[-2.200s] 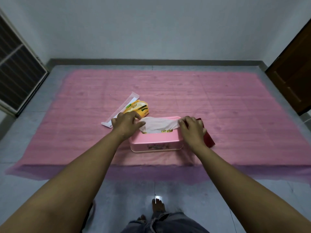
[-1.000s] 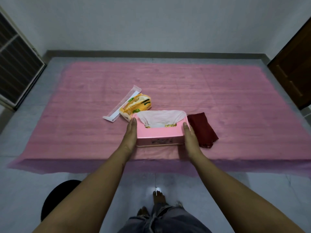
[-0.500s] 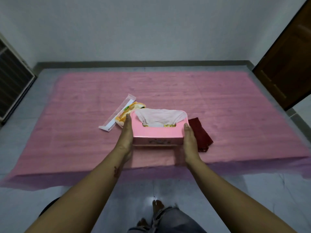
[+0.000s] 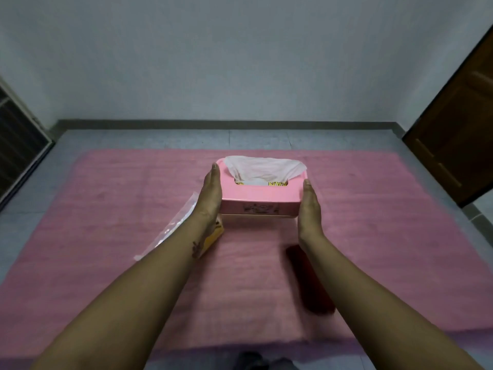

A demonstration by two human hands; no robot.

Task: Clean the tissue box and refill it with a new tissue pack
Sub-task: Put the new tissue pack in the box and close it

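A pink tissue box [image 4: 260, 197] is held up above the pink mat, pressed between my two flat palms. My left hand [image 4: 210, 194] lies against its left end and my right hand [image 4: 309, 209] against its right end. A white tissue [image 4: 262, 168] sticks out of the slot in the lid, with yellow pack print visible inside the slot. Below my left wrist a yellow tissue wrapper [image 4: 213, 237] peeks out, mostly hidden. A dark red cloth [image 4: 309, 284] lies on the mat under my right forearm.
The pink mat [image 4: 106, 209] covers a grey tiled floor. A clear plastic strip [image 4: 170, 228] lies left of my left arm. A brown wooden door [image 4: 458, 145] is on the right, a dark grille [image 4: 18, 145] on the left, a white wall ahead.
Both hands moved from the tissue to the box's ends, then lifted the box off the mat and carried it forward, past the wrapper and the red cloth.
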